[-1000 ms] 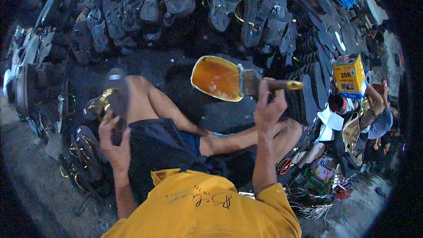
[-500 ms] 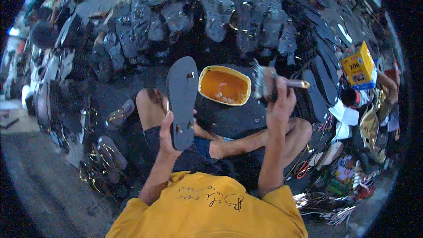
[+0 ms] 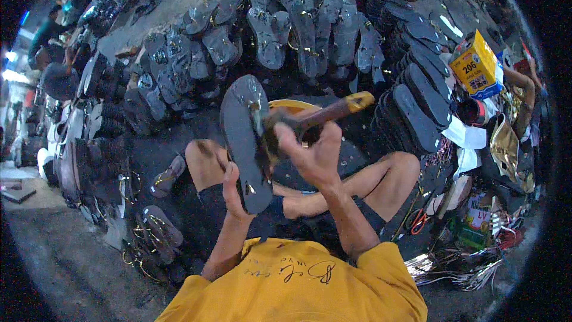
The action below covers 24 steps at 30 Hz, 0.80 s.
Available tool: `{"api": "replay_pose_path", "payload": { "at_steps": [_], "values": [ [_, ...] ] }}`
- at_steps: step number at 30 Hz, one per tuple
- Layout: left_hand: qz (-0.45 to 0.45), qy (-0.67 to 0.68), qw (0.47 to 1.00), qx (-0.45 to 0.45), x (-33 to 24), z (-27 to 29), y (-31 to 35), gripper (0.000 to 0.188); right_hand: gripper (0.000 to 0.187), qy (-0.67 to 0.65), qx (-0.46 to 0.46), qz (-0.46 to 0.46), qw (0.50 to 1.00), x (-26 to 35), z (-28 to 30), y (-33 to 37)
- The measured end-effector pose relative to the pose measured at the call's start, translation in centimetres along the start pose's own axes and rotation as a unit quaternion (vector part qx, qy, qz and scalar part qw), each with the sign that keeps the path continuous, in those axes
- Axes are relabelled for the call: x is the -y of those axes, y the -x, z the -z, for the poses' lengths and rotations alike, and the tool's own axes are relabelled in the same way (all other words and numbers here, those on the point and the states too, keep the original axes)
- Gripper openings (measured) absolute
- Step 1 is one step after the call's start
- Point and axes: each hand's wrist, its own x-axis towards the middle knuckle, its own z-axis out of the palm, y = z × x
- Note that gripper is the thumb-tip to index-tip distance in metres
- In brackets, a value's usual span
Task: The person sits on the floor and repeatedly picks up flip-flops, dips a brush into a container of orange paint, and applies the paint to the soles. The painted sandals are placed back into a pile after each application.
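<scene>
My left hand (image 3: 233,195) grips a dark grey sandal sole (image 3: 241,125) near its lower end, the thumb along its left edge. The sole is held up, long side upright, with small shiny wet spots near its top and a strap fitting low down. In my right hand (image 3: 322,158) is a paintbrush (image 3: 333,112) with a brown, yellow-tipped handle. Its blurred head lies against the sole's right side. Behind the brush stands a yellow-rimmed tub (image 3: 293,104), largely hidden by it; amber liquid showed inside earlier.
Rows of finished-looking sandals (image 3: 265,36) curve along the far side. Stacked soles (image 3: 417,119) stand on the right, near a yellow box (image 3: 476,65) and white paper (image 3: 465,134). Orange-handled scissors (image 3: 419,223) lie lower right. Several sandals (image 3: 158,226) sit lower left.
My right hand has brought the brush leftward from beyond the tub to the sole. Shiny wet marks now show on the sole's upper part. The view has shifted slightly.
</scene>
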Motion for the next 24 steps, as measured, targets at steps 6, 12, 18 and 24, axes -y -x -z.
{"api": "replay_pose_path", "payload": {
  "at_steps": [6, 12, 18, 24],
  "values": [
    [-0.019, -0.132, 0.990, 0.038, 0.4, 0.2, 1.5, 0.070, 0.019, -0.052, -0.126, -0.040, 0.990, 1.7, 0.4, -6.3],
    [-0.038, 0.156, 0.987, -0.023, 0.3, 1.7, -4.1, 0.059, 0.023, 0.042, 0.026, 0.032, 0.998, 1.7, 0.0, 3.0],
    [-0.042, 0.148, 0.988, 0.007, 0.5, 1.2, -4.0, 0.059, 0.026, 0.134, 0.008, 0.238, 0.962, 2.2, -1.5, 4.0],
    [-0.028, 0.145, 0.982, 0.121, 0.6, 1.2, -5.2, 0.065, 0.030, 0.150, -0.015, 0.163, 0.975, 1.8, -0.6, 3.3]
  ]
}}
